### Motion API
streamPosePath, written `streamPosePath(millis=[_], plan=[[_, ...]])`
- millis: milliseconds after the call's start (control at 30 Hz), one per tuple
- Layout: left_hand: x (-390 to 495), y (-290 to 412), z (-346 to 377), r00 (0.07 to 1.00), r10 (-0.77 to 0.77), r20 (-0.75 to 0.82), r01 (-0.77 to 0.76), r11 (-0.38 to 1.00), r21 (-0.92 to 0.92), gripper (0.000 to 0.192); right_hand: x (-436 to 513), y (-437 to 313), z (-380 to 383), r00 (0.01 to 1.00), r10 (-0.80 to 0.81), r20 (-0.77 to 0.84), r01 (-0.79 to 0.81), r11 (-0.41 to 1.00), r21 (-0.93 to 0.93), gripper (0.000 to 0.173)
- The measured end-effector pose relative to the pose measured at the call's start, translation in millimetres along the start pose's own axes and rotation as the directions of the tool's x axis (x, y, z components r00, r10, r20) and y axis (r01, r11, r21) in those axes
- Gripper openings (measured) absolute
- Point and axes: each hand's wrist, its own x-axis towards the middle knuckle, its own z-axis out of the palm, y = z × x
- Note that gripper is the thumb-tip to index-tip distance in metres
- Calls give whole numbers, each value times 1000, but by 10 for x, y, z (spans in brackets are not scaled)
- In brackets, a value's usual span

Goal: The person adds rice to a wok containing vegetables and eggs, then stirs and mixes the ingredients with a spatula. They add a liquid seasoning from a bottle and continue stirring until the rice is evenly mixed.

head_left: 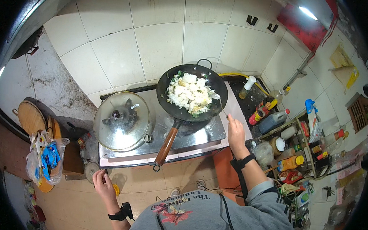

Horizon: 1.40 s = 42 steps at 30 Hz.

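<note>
A black wok point(163, 98) with a brown wooden handle sits on the right side of a steel gas stove point(198, 134). White rice with bits of green leaf point(190, 92) fills its middle. My right hand point(237, 130) grips the handle end of a metal spatula point(216, 97), whose blade rests in the rice at the wok's right side. Held in front of the stove's left corner, my left hand point(103, 183) has curled fingers; whether anything is in it cannot be told. A glass wok lid point(122, 136) with a dark knob covers the left burner.
Right of the stove stand a spray bottle point(247, 88), sauce bottles point(259, 115), a dark jug point(272, 121) and a crowded rack point(310, 153). At left are round wooden boards point(31, 116) and hanging plastic bags point(49, 159). The wok handle point(168, 144) juts past the stove's front edge.
</note>
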Motion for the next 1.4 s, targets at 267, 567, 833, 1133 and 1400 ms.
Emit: streamPosePath(millis=[267,567,833,1133,1400], plan=[[40,290,165,999,38,12,-38,999,7,13,-70,51,44,998,68,7,-68,986,150,42],[219,408,306,987,150,57,-153,987,56,16,-363,370,-531,658,744,120,-597,417,685,32],[481,770,458,944,313,103,-328,919,218,20,-1511,1258,-1415,351,888,-296,-803,448,392,37],[486,1020,613,955,265,136,-295,908,297,19,-2094,2039,-1337,249,955,-158,-930,191,-313,37],[327,940,484,969,223,105,-245,915,321,18,-2028,2073,-1350,99,994,-52,-995,98,-16,38]])
